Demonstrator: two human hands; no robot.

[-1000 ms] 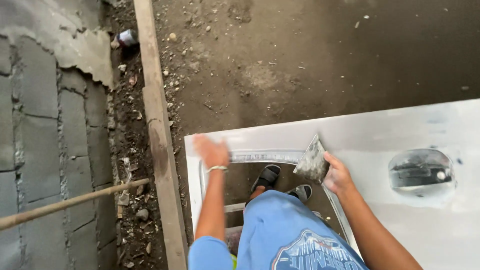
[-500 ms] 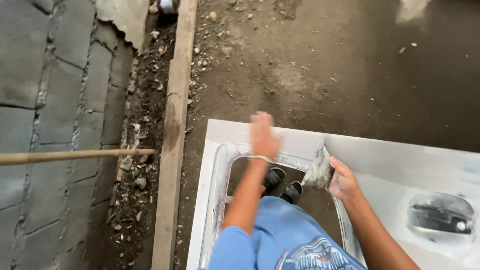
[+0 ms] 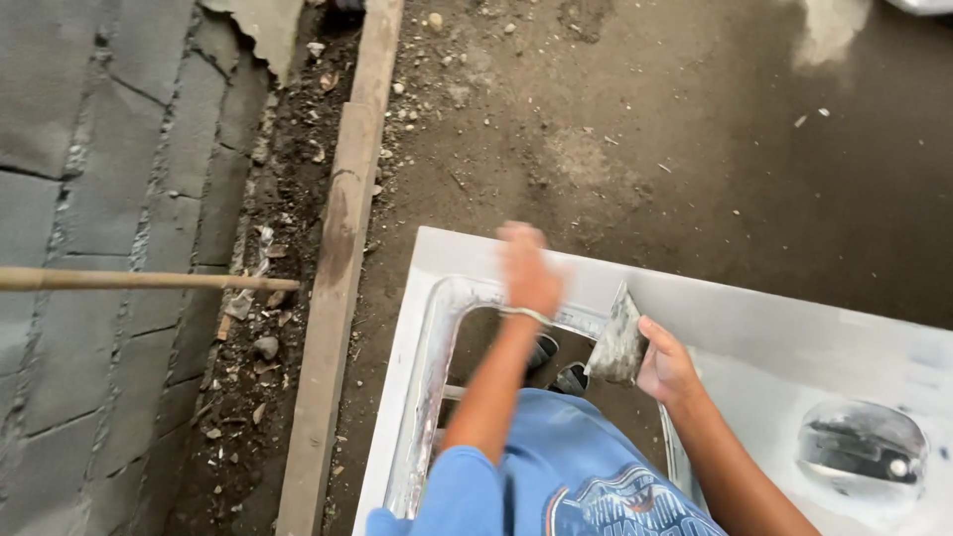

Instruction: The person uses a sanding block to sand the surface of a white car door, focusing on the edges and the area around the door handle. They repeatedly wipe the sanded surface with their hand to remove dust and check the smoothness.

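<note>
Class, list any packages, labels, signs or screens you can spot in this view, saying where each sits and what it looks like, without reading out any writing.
No packages, signs or screens in view.
Shirt print: on the person's blue shirt, bottom centre; a curved emblem in white, dark blue and orange, partly cut off by the frame edge.

Building site: block wall (image 3: pixel 89 199), dirt floor (image 3: pixel 645 129)

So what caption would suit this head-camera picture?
Left hand on a white slab beside its opening, right hand holding a grey trowel, above a dirt floor.
</note>
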